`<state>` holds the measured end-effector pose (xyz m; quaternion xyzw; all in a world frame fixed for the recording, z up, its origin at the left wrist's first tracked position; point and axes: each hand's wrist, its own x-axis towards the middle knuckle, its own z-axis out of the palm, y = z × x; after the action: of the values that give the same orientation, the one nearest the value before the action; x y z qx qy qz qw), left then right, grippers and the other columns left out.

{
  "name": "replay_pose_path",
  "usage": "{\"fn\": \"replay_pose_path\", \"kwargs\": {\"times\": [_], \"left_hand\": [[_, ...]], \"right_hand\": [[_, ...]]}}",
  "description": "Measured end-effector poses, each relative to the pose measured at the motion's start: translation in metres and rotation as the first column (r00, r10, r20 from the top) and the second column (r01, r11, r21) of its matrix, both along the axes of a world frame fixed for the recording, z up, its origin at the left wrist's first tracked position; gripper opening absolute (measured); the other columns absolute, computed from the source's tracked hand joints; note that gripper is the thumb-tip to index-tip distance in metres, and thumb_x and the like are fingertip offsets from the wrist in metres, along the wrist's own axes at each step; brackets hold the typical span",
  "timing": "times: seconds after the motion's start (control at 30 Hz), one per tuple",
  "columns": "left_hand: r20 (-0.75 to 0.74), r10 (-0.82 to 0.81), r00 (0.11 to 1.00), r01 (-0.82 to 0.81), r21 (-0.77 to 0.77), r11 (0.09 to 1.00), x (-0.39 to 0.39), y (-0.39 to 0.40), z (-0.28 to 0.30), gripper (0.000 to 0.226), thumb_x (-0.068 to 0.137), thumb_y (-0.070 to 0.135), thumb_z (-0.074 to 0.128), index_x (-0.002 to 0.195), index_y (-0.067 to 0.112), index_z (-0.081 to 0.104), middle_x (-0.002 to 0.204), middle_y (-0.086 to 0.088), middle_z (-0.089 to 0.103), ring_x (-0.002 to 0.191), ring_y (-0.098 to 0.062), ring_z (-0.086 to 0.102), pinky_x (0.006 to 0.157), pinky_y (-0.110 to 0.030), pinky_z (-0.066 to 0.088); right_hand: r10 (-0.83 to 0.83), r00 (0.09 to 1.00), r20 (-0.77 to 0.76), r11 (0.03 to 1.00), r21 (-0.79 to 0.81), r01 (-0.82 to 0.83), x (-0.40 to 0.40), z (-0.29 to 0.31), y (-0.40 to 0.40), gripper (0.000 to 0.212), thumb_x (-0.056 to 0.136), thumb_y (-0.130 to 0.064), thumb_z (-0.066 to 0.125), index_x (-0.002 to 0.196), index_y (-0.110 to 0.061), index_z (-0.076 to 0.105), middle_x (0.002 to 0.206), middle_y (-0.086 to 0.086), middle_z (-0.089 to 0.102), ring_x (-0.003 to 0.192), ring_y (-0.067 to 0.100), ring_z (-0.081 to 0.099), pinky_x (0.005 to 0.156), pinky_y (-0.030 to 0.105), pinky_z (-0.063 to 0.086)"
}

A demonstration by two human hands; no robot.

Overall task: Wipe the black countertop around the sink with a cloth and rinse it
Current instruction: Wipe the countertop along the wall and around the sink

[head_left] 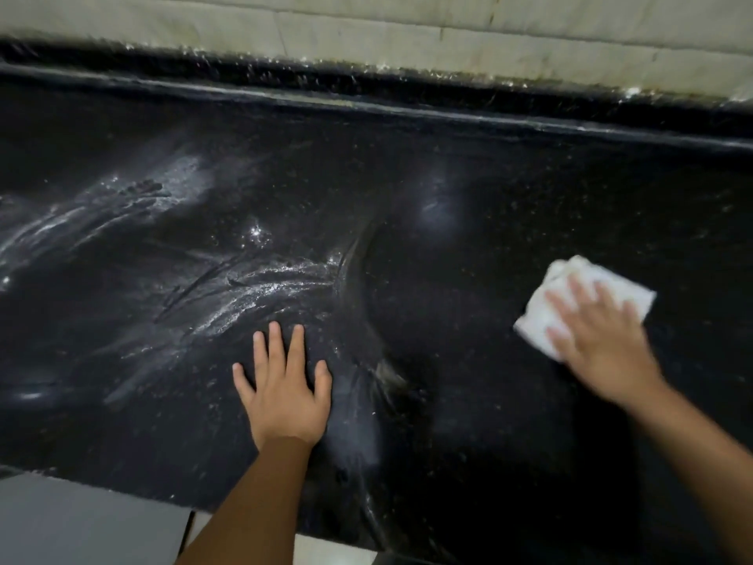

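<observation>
A wet black countertop (468, 165) fills the view, with whitish soapy streaks (260, 291) across its left and middle. My left hand (283, 385) rests flat on the counter near the front edge, fingers spread and straight. My right hand (599, 336) presses flat on a folded white cloth (538, 320) at the right side of the counter; the hand is blurred. The part of the cloth under my palm is hidden. No sink shows in this view.
A raised black back ledge (366, 87) runs along the rear, with pale wall tiles (407, 26) above it. The counter's front edge (122, 489) crosses the lower left, with grey floor (81, 528) below.
</observation>
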<state>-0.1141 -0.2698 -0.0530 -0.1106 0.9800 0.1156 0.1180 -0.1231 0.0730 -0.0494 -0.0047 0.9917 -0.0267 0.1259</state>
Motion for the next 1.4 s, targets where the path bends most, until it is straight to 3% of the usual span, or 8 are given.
{"fn": "replay_pose_path", "kwargs": {"times": [0.2, 0.47, 0.6, 0.7, 0.83, 0.97, 1.2, 1.4], "left_hand": [[-0.013, -0.006, 1.000, 0.006, -0.004, 1.000, -0.002, 0.001, -0.003, 0.084, 0.070, 0.056, -0.005, 0.145, 0.025, 0.016, 0.155, 0.000, 0.002, 0.142, -0.015, -0.008, 0.111, -0.044, -0.012], [-0.108, -0.011, 0.994, 0.015, 0.032, 0.999, 0.000, 0.001, -0.008, 0.078, 0.077, 0.055, 0.007, 0.142, 0.020, 0.031, 0.153, -0.003, 0.016, 0.136, -0.009, -0.004, 0.112, -0.047, -0.005], [-0.122, -0.022, 0.992, 0.024, 0.016, 1.000, 0.000, -0.003, -0.012, 0.074, 0.079, 0.053, 0.011, 0.140, 0.018, 0.034, 0.152, -0.006, 0.021, 0.138, -0.013, 0.002, 0.111, -0.049, -0.002], [-0.146, -0.031, 0.989, 0.030, -0.006, 1.000, -0.001, -0.003, -0.014, 0.067, 0.083, 0.048, 0.019, 0.136, 0.014, 0.042, 0.148, -0.011, 0.031, 0.138, -0.024, 0.019, 0.109, -0.054, 0.007], [-0.114, -0.033, 0.993, 0.034, 0.004, 0.999, 0.000, -0.002, -0.012, 0.071, 0.081, 0.051, 0.013, 0.139, 0.018, 0.036, 0.151, -0.007, 0.024, 0.139, -0.019, 0.010, 0.111, -0.050, 0.001], [-0.117, -0.033, 0.993, 0.034, 0.004, 0.999, -0.001, -0.002, -0.011, 0.073, 0.080, 0.053, 0.011, 0.140, 0.019, 0.035, 0.151, -0.007, 0.023, 0.140, -0.021, 0.010, 0.111, -0.050, 0.000], [-0.130, -0.047, 0.990, 0.043, -0.037, 0.998, -0.001, -0.003, -0.015, 0.063, 0.084, 0.045, 0.025, 0.132, 0.012, 0.048, 0.143, -0.013, 0.040, 0.134, -0.029, 0.029, 0.105, -0.059, 0.016], [-0.144, -0.037, 0.989, 0.031, -0.047, 0.998, -0.001, -0.001, -0.013, 0.063, 0.083, 0.044, 0.026, 0.130, 0.011, 0.050, 0.142, -0.015, 0.040, 0.134, -0.030, 0.029, 0.104, -0.060, 0.017]], "right_hand": [[-0.539, 0.841, 0.045, 0.839, -0.056, 0.541, -0.155, 0.011, 0.000, 0.052, 0.100, -0.040, 0.018, 0.149, -0.028, 0.007, 0.157, 0.000, -0.009, 0.143, 0.029, -0.010, 0.113, 0.052, -0.004], [0.076, 0.996, 0.046, 0.987, -0.145, -0.069, -0.157, -0.003, -0.166, 0.052, 0.098, -0.043, 0.013, 0.148, -0.032, 0.004, 0.157, -0.001, -0.010, 0.143, 0.030, -0.009, 0.112, 0.052, -0.004], [0.297, 0.953, -0.051, 0.946, -0.117, -0.301, -0.048, -0.017, -0.137, 0.055, 0.091, -0.050, 0.017, 0.133, -0.030, 0.047, 0.141, 0.005, 0.046, 0.131, 0.034, 0.038, 0.103, 0.045, 0.016], [0.094, 0.994, -0.048, 0.995, -0.010, -0.095, -0.026, -0.014, -0.057, 0.056, 0.090, -0.050, 0.021, 0.130, -0.025, 0.051, 0.137, 0.011, 0.050, 0.125, 0.039, 0.043, 0.099, 0.057, 0.032], [-0.455, 0.890, 0.009, 0.888, -0.065, 0.455, -0.081, 0.005, 0.005, 0.055, 0.096, -0.047, 0.018, 0.147, -0.029, 0.016, 0.157, 0.002, 0.002, 0.143, 0.029, 0.001, 0.112, 0.052, 0.003], [-0.629, 0.777, 0.040, 0.772, -0.090, 0.629, -0.173, 0.009, -0.011, 0.052, 0.100, -0.040, 0.016, 0.149, -0.027, 0.005, 0.157, 0.001, -0.010, 0.143, 0.029, -0.012, 0.112, 0.053, -0.006], [-0.091, 0.993, 0.080, 0.986, -0.135, 0.101, -0.214, 0.000, -0.163, 0.051, 0.100, -0.039, 0.016, 0.148, -0.030, 0.000, 0.156, 0.000, -0.014, 0.142, 0.030, -0.014, 0.111, 0.054, -0.006], [0.382, 0.923, 0.046, 0.908, -0.207, -0.365, -0.103, 0.000, -0.188, 0.049, 0.098, -0.039, 0.025, 0.146, -0.032, 0.017, 0.157, -0.002, 0.000, 0.144, 0.026, -0.004, 0.113, 0.047, -0.007]]}}
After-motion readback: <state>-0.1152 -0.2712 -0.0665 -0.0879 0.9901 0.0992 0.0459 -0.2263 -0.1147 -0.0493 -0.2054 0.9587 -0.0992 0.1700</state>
